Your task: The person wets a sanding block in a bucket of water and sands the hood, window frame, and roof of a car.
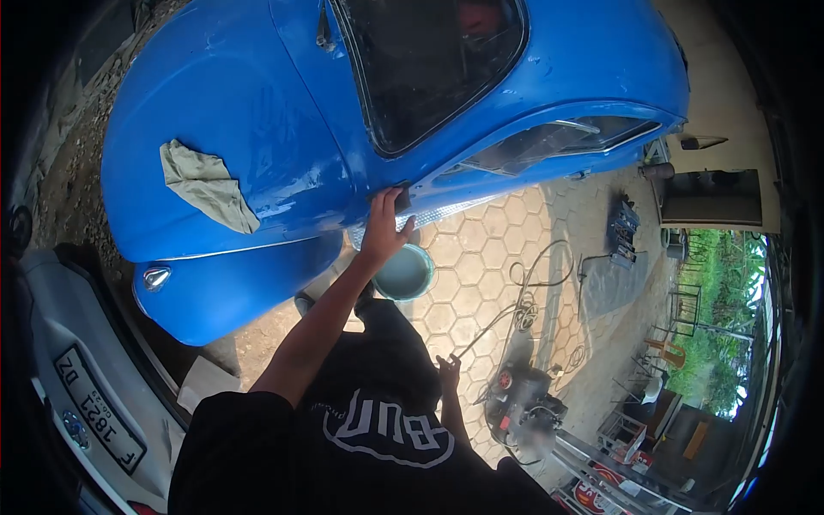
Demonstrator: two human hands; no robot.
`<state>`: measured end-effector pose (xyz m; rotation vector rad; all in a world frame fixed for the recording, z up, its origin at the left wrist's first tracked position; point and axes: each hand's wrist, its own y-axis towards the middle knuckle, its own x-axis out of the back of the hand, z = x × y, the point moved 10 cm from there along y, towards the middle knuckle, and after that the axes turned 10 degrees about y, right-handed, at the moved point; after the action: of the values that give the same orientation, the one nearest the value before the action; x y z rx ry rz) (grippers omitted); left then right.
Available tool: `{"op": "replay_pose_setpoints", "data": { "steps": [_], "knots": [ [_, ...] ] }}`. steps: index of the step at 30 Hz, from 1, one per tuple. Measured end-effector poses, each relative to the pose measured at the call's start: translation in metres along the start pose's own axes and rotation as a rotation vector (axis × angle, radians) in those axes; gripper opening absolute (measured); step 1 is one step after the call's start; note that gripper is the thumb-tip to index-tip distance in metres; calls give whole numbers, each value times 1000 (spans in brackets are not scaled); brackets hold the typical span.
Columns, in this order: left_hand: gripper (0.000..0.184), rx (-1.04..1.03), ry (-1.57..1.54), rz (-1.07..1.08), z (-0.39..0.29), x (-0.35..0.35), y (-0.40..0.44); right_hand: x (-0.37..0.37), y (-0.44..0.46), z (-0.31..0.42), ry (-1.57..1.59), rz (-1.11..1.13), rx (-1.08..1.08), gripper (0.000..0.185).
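Note:
My left hand (386, 225) reaches to the blue car body (257, 94), below the corner of the dark window. Its fingers press a small dark block (402, 198) against the paint. Lower and to the right, near my black shirt, my right hand (448, 370) is closed round the end of a thin hose (485, 331). A crumpled grey-green cloth (206, 184) lies on the blue panel at the left. Under my left hand, a round bucket (403, 273) with cloudy liquid stands on the ground.
Hexagonal paving (468, 249) carries the looping hose. A compressor-like machine (519, 399) stands at the lower right. Beyond it are a blue toolbox (624, 232) and a rack (620, 436). A light-coloured car (51, 318) is close on the left.

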<state>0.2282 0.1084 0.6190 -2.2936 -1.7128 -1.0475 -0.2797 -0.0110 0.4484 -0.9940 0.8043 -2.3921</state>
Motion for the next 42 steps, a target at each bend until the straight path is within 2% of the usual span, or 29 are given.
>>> {"op": "replay_pose_setpoints", "data": {
  "steps": [6, 7, 10, 11, 12, 14, 15, 16, 18, 20, 22, 23, 24, 26, 30, 31, 35, 38, 39, 42],
  "knots": [
    [61, 127, 47, -87, 38, -9, -28, -8, 86, -65, -226, 289, 42, 61],
    [45, 135, 55, -152, 32, -2, -27, -10, 100, -62, -244, 328, 61, 59],
    [28, 285, 32, -182, 31, -2, -16, -15, 143, -43, -247, 392, 133, 55],
    [17, 262, 44, -243, 18, 2, -9, -18, 156, -30, -236, 411, 166, 54],
    [17, 220, 30, -273, -3, 9, 5, -24, 166, -14, -220, 433, 196, 53],
    [17, 140, 1, -318, -35, 17, 23, -33, 183, 12, -121, 448, 117, 50],
    [18, 192, 29, -333, -29, 16, 22, -38, 179, 34, -68, 445, 57, 49],
    [18, 180, 29, -318, -27, 14, 18, -34, 171, 43, 17, 394, -146, 47],
    [18, 145, 32, -294, -8, 11, 5, -42, 163, 78, 74, 363, -128, 48],
    [18, 125, 78, -279, 20, 11, -15, -51, 153, 99, 66, 406, -75, 51],
    [19, 152, 79, -290, 28, 10, -13, -61, 167, 87, 84, 449, 43, 50],
    [19, 200, 59, -296, 26, 8, -14, -60, 160, 90, 8, 535, 224, 50],
    [19, 249, 42, -306, 24, 7, -14, -56, 152, 93, -161, 510, 286, 49],
    [19, 232, -15, -333, 0, 13, 2, -50, 215, 12, -111, 516, 535, 45],
    [19, 211, -54, -321, -12, 15, 16, -18, 196, -17, -187, 495, 243, 45],
    [19, 119, -42, -344, -12, 17, 12, -15, 193, -19, -180, 491, 197, 45],
    [20, 317, 4, -217, 73, 3, -39, -11, 181, -19, -126, 469, 69, 45],
    [20, 387, 7, -194, 87, 2, -49, -12, 173, -19, -95, 455, 23, 45],
    [20, 381, -3, -181, 80, 2, -42, -12, 170, -19, -87, 450, 13, 45],
    [21, 152, -71, -263, 2, 19, 8, -15, 164, -20, -75, 441, -9, 45]
  ]
}}
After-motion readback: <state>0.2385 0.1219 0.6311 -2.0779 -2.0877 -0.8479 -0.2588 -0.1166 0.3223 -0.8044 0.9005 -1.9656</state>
